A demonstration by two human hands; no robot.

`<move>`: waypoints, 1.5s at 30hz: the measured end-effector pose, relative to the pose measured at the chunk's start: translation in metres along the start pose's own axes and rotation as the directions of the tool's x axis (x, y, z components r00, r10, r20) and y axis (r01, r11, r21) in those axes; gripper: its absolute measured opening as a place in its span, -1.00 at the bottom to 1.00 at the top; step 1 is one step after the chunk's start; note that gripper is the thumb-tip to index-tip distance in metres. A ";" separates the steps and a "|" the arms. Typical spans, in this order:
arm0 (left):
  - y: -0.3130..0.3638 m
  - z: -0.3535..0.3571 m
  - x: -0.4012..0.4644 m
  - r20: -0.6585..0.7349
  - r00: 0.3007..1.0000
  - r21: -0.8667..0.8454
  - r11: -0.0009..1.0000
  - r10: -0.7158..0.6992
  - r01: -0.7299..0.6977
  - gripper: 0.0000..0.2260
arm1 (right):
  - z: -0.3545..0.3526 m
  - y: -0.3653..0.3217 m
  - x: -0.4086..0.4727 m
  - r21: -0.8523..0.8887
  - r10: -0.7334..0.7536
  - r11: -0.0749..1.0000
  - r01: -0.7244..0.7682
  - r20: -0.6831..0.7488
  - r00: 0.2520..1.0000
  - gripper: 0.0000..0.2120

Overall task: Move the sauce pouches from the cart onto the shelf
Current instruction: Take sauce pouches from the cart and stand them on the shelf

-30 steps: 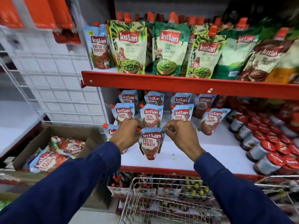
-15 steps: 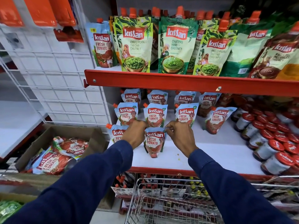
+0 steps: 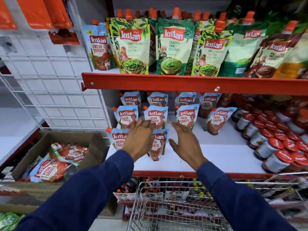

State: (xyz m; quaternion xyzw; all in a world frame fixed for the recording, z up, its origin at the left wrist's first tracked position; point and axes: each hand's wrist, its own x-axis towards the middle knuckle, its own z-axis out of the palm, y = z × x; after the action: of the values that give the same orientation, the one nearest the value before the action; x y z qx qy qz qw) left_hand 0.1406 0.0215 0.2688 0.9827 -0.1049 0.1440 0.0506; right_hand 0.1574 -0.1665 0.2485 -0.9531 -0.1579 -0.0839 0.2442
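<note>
On the white lower shelf, edged with a glossy red metal lip, soft pale-blue Fresh Tomato pouches stand in rows, each a flat-bottomed foil packet tapering to an orange spout cap at one top corner. Front and centre stands the newest pouch, upright with its red-printed base on the shelf board, just right of another front-row pouch (the left hand hides part of both labels). The left hand is spread, fingers splayed, in front of the pouch without gripping it; the right hand is likewise open, palm down, just beside the pouch's right edge and apart from it. Half a second ago both hands were pinching that pouch by its top corners; they have since let go, and it stands by itself. Rows of red-lidded glass jars fill the shelf's right side. Above, green chutney pouches line the upper shelf. Below, the wire cart shows shiny steel mesh, and a brown cardboard box at left holds more crinkled tomato pouches lying flat.
</note>
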 end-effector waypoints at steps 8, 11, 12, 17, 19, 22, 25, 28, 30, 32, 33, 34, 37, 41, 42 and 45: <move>0.055 0.056 -0.101 0.137 0.974 0.012 0.983 0.179 -0.182 -0.22 | 0.042 0.049 -0.116 -0.288 0.032 0.958 -0.002 0.100 0.994 -0.11; 0.075 0.086 -0.133 0.285 0.938 -0.038 0.980 0.196 -0.193 -0.22 | 0.058 0.074 -0.156 -0.334 0.137 0.940 -0.072 0.179 0.974 -0.09; 0.081 0.097 -0.143 0.348 0.917 -0.049 0.981 0.193 -0.188 -0.22 | 0.063 0.082 -0.169 -0.345 0.175 0.934 -0.096 0.206 0.963 -0.09; 0.106 0.150 -0.179 0.565 0.793 -0.114 0.973 0.228 -0.200 -0.32 | 0.090 0.122 -0.229 -0.328 0.339 0.922 -0.204 0.434 0.835 -0.16; 0.114 0.170 -0.189 0.617 0.749 -0.132 0.970 0.241 -0.203 -0.37 | 0.104 0.136 -0.248 -0.310 0.368 0.923 -0.227 0.542 0.755 -0.21; 0.129 0.198 -0.198 0.682 0.694 -0.148 0.972 0.232 -0.180 -0.51 | 0.125 0.151 -0.270 -0.268 0.392 0.919 -0.288 0.685 0.614 -0.26; 0.137 0.219 -0.203 0.727 0.654 -0.104 0.975 0.208 -0.194 -0.65 | 0.147 0.157 -0.287 -0.251 0.401 0.912 -0.324 0.708 0.581 -0.36; 0.140 0.233 -0.205 0.744 0.648 -0.056 0.981 0.165 -0.184 -0.71 | 0.168 0.161 -0.299 -0.232 0.423 0.902 -0.363 0.637 0.644 -0.63; 0.144 0.238 -0.205 0.741 0.655 -0.045 0.985 0.147 -0.169 -0.71 | 0.172 0.159 -0.300 -0.201 0.443 0.892 -0.406 0.571 0.691 -0.81; 0.146 0.242 -0.204 0.729 0.670 -0.038 0.985 0.141 -0.167 -0.70 | 0.173 0.158 -0.300 -0.181 0.456 0.884 -0.431 0.538 0.709 -0.90; 0.145 0.243 -0.204 0.725 0.675 -0.032 0.985 0.140 -0.170 -0.69 | 0.173 0.158 -0.299 -0.169 0.456 0.883 -0.438 0.531 0.714 -0.91; 0.145 0.243 -0.203 0.721 0.679 -0.025 0.984 0.139 -0.175 -0.68 | 0.174 0.159 -0.298 -0.156 0.452 0.884 -0.440 0.524 0.722 -0.90; 0.144 0.239 -0.205 0.719 0.685 0.022 0.980 0.121 -0.196 -0.68 | 0.172 0.161 -0.295 -0.109 0.414 0.899 -0.425 0.532 0.739 -0.88; 0.142 0.216 -0.203 0.664 0.744 -0.006 0.995 0.078 -0.099 -0.68 | 0.140 0.159 -0.282 0.004 0.365 0.904 -0.428 0.515 0.775 -0.89; 0.141 0.205 -0.200 0.637 0.767 -0.028 0.997 0.075 -0.074 -0.69 | 0.126 0.157 -0.276 0.042 0.351 0.904 -0.426 0.497 0.794 -0.90; 0.141 0.167 -0.191 0.545 0.837 -0.113 0.993 0.051 0.013 -0.73 | 0.080 0.151 -0.258 0.152 0.311 0.896 -0.418 0.457 0.833 -0.93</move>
State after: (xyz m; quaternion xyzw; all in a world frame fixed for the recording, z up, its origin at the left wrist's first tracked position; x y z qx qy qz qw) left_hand -0.0240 -0.1005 0.0631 0.9774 -0.1325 -0.1481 0.0724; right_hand -0.0259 -0.3199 0.0513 -0.9230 -0.0299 0.1923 0.3320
